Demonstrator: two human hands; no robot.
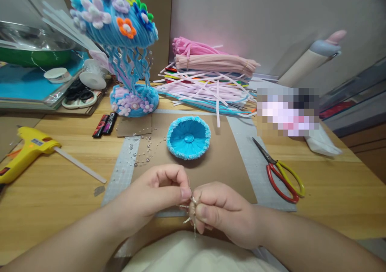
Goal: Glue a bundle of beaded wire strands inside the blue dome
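My right hand [223,211] is closed, thumb pressed down, around a small beige piece with twisted wire-like ends [192,211]. Several of those ends stick out in different directions. With thumb and forefinger, my left hand [165,187] pinches one strand at the top of the same piece; its exact make is too small to tell. Just beyond the hands, a blue bowl-shaped piece with a fluffy rim [189,138] lies on a brown cardboard sheet [223,155], its hollow side showing.
Scissors [279,171] lie right; a yellow glue gun [27,151] lies left. Clear beads on thread [144,149] lie beside the blue piece. Behind stand a flowered blue jellyfish-shaped craft [120,18] and bundles of pipe cleaners [211,64]. A blurred patch covers something at right.
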